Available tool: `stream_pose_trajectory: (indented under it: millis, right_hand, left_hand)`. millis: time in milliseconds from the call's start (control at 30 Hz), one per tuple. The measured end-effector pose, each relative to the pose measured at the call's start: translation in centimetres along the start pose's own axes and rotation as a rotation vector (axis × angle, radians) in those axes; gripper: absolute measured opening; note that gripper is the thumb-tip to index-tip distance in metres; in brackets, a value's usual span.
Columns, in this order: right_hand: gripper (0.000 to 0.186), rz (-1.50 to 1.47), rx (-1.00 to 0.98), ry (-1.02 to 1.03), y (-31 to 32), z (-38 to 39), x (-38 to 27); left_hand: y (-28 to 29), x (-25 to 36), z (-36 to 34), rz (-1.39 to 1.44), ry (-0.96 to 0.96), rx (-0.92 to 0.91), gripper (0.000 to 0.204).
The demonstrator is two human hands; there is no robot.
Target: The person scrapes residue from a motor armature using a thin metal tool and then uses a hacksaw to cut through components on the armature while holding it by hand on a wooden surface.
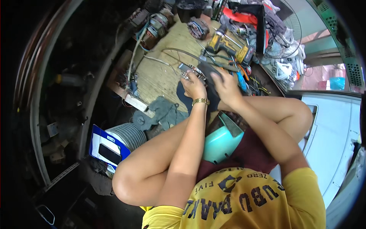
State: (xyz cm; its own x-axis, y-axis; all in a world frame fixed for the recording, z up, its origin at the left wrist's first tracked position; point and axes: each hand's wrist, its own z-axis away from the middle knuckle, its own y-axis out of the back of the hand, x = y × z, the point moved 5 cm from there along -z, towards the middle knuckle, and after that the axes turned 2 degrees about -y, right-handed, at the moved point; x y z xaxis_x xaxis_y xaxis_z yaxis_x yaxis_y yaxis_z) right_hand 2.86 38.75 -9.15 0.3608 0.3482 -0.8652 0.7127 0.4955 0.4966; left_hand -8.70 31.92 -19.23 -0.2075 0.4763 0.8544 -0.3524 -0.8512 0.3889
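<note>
My left hand [195, 87], with a gold watch [201, 101] at the wrist, is closed on a small metal part [185, 67] with a silvery end and a beaded-looking edge. My right hand [228, 87] is beside it, fingers bent around the edge of a dark, curved, flat piece [210, 74]. What the fingertips press on is partly hidden. Under my hands lies a dark blue-black rounded thing [185, 95] whose kind I cannot make out. A teal plastic housing [223, 144] rests in my lap between my crossed legs.
A yellow and black cordless drill [230, 45] lies on the worn board [160, 76], near pliers and screwdrivers. A motor stator [198, 28] sits farther back. Grey rags [162, 112] lie at left, by a blue clipboard [97, 143] with a dark phone [109, 153]. A wire fan guard [286, 28] stands right.
</note>
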Motion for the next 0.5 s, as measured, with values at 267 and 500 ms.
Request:
stream_pose_trajectory:
  millis: [267, 500]
  right_hand:
    - [0.037, -0.136, -0.196, -0.184, 3.1, 6.1, -2.9]
    - [0.034, -0.101, -0.215, -0.262, 1.6, 3.8, -1.3]
  left_hand:
    - [2.1, -1.3, -2.0, 0.026, 0.07, -0.004, 0.061]
    - [1.4, -0.6, -0.6, -0.007, -0.087, 0.077, 0.059]
